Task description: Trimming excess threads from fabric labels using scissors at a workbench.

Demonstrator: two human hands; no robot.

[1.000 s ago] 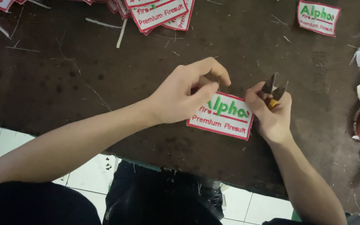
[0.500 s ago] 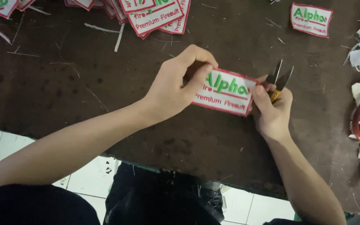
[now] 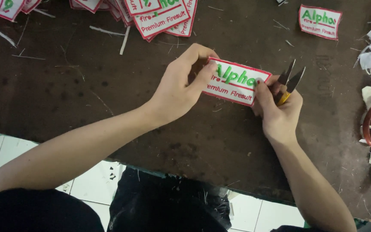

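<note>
Patch (image 3: 236, 81), white with red edging, is pinched above the worktop (image 3: 65, 94) between left hand (image 3: 179, 88) and right hand (image 3: 278, 114), whose closed grip also holds open snips (image 3: 289, 81); the blades could nick its border.

We see a white rectangular patch (image 3: 237, 81) with red border and green lettering, lifted off the table, its right end tilted toward four o'clock. At its three o'clock, small snips (image 3: 289, 81) point blades toward one o'clock, slightly apart.
</note>
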